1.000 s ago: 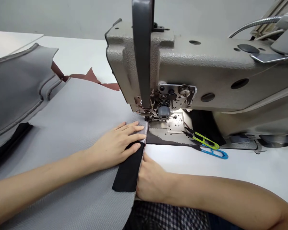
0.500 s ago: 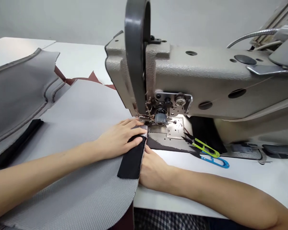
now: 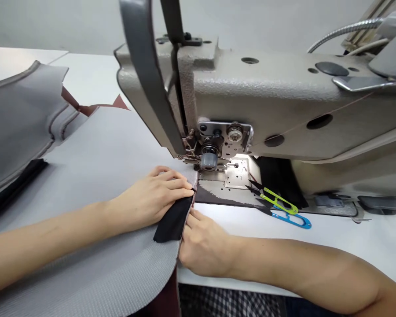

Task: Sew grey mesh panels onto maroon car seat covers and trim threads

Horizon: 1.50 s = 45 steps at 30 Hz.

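A large grey fabric panel (image 3: 95, 154) lies under the sewing machine's presser foot area, its right edge running toward me. My left hand (image 3: 155, 193) lies palm down on it, fingers stretched and pressing near the edge, just in front of the needle area. Partly under that hand is a black fabric strip (image 3: 173, 222) on the panel's edge. My right hand (image 3: 206, 244) is closed round the panel's edge beside the strip, its fingertips partly hidden under the cloth. The sewing machine (image 3: 208, 156) stands behind both hands; its needle tip is hard to make out.
Green thread snips (image 3: 280, 200) and blue thread snips (image 3: 293, 219) lie right of the needle plate (image 3: 237, 174). Another black strip (image 3: 18, 187) rests on the left. Dark red material (image 3: 119, 103) shows beyond the panel. A white table (image 3: 343, 242) extends right.
My left hand has slid back toward me, its fingers drawn closer together. My right hand has moved slightly back along the edge. The view has shifted, so the machine appears further left.
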### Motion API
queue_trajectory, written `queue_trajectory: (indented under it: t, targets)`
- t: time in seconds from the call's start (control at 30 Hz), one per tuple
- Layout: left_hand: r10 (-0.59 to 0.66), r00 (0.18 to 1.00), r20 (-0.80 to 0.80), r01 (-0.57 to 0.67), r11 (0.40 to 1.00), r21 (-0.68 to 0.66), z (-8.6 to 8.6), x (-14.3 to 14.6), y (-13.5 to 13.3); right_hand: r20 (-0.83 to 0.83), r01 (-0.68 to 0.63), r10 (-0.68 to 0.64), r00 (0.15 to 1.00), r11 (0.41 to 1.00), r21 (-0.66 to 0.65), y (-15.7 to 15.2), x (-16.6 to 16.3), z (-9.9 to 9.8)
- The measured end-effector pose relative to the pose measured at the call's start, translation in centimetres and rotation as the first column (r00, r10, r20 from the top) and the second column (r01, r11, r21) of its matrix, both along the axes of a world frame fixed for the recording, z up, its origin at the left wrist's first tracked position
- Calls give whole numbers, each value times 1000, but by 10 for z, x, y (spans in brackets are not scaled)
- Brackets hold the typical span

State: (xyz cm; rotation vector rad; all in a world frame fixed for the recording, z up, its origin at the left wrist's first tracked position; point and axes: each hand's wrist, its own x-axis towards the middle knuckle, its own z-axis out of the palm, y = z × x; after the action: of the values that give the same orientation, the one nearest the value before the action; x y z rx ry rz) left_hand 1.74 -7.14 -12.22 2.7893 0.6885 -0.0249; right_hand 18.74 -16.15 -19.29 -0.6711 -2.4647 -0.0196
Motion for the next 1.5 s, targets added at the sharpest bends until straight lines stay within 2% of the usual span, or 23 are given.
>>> queue_trajectory:
  t: [0.37, 0.6, 0.7, 0.8, 1.1, 1.4, 1.5]
  targets:
    - [35, 997, -73, -20, 982, 190, -1, 13, 14, 13, 121, -121, 993, 992, 38, 21, 5, -8]
    - [61, 990, -129, -24, 963, 269, 3, 14, 9, 52, -32, 29, 998, 998, 50, 1, 5, 0]
    - [88, 984, -155, -50, 972, 232, 3, 15, 4, 37, -22, 21, 999, 1000, 22, -6, -1, -4]
    - [120, 986, -114, -97, 977, 189, 1, 14, 1, 16, 4, -4, 1000, 1000, 5, -6, -8, -10]
    - [113, 990, -84, -91, 969, 229, -5, 12, 5, 112, 25, -14, 994, 995, -101, -3, -14, -17]
    - [139, 984, -114, -121, 981, 151, -1, 14, 8, 93, 25, -13, 996, 992, -126, -2, -15, -17]
    - [145, 984, -102, -129, 981, 145, -2, 13, 8, 81, 43, -35, 996, 994, -98, -3, -15, -15]
